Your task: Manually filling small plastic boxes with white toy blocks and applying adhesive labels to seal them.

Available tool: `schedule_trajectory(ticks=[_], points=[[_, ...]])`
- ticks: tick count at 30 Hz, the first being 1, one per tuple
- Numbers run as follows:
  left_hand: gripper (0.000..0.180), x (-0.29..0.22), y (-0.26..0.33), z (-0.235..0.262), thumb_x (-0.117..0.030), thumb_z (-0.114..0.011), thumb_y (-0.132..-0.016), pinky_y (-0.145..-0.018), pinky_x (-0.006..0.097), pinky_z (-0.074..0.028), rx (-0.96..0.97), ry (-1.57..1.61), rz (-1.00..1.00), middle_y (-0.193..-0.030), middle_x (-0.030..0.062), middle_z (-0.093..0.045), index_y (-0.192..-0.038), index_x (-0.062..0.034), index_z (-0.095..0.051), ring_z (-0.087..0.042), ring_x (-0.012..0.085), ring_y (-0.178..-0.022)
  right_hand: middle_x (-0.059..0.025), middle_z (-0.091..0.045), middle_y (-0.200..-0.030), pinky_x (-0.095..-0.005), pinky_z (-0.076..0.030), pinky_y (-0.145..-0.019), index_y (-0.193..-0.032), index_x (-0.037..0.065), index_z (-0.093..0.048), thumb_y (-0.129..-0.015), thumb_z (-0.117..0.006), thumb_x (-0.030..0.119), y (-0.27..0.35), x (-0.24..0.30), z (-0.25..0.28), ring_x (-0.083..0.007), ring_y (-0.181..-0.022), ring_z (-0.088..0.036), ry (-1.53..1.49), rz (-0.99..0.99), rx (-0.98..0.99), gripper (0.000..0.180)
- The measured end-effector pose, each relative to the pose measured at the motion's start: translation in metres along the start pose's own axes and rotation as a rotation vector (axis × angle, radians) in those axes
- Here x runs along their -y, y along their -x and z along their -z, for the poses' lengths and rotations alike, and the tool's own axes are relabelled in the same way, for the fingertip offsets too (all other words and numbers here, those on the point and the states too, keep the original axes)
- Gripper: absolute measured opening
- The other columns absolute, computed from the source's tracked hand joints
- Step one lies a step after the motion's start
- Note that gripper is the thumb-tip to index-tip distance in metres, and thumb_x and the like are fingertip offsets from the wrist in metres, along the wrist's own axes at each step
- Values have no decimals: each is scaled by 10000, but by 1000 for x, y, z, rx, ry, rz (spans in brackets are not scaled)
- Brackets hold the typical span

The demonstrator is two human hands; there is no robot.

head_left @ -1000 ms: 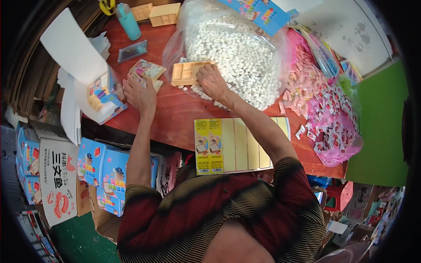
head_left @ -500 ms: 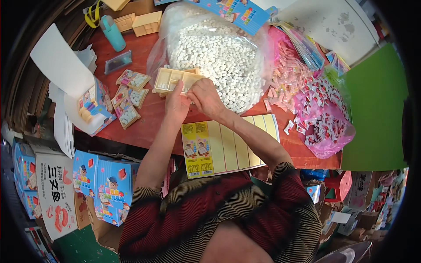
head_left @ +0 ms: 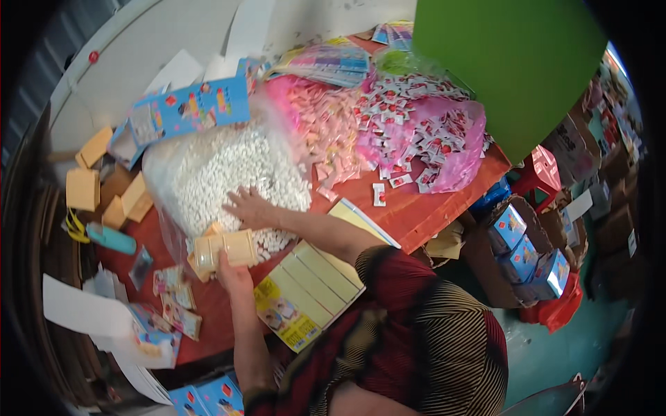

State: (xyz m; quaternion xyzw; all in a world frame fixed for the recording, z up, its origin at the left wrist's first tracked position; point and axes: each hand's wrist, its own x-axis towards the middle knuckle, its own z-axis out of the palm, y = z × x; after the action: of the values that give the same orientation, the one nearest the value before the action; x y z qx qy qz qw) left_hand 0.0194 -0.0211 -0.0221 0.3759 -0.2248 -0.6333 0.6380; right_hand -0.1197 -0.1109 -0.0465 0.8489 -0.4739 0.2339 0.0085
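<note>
My left hand (head_left: 234, 279) grips a cream plastic compartment tray (head_left: 239, 247) by its near edge, thumb on top. Edges of more cream plastic show beneath it; whether that is a second tray is unclear. My right hand (head_left: 254, 209) lies palm down with fingers spread over a heap of small white pieces (head_left: 215, 170) in a clear plastic bag (head_left: 156, 166). Under my right forearm is a yellow printed card sheet (head_left: 316, 284) with marked strips. Left of the tray lie several filled, printed small packs (head_left: 182, 315).
Pink-wrapped pieces (head_left: 322, 139) and red-and-white sachets in a pink bag (head_left: 461, 163) cover the table's far right. A teal bottle (head_left: 111, 238) and cream boxes (head_left: 83, 188) stand at left. A green panel (head_left: 499, 62) rises behind; cartons with blue boxes (head_left: 531, 260) sit right of the table.
My right hand has left the tray and spread out over the white pieces. The left hand still holds the tray. The whole view has swung toward the right.
</note>
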Motion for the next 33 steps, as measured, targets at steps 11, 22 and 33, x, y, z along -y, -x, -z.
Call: schedule_trajectory(ticks=[11,22,33], points=[[402,8,-24,1,-139,-452,-787,-756,365,-435,-70,6,21,-1037,119,-468,-1148,-27,-315,-504,245,-904,-159,-475,-831,-377,-412,-645,-831,53,-487,-606,-549,122,0,0,4,-312,-759,-493,-193,-80,-80,244],[443,58,-63,-30,-102,-539,-704,-692,317,-447,-335,-4,-48,-1019,113,-468,-1094,17,-365,-500,219,-873,-68,-510,-688,-281,-389,-612,-729,-10,-517,-767,-462,232,-2,19,4,-119,-677,-470,-1093,-680,-357,251],[265,32,-52,-39,-109,-421,-807,-760,375,-430,-208,294,238,-1020,51,-466,-1072,-104,-406,-474,189,-926,-165,-328,-1218,-283,-208,-945,-1218,-18,-249,-834,-293,402,-2,5,44,-242,-1142,-293,-1155,-391,27,570]])
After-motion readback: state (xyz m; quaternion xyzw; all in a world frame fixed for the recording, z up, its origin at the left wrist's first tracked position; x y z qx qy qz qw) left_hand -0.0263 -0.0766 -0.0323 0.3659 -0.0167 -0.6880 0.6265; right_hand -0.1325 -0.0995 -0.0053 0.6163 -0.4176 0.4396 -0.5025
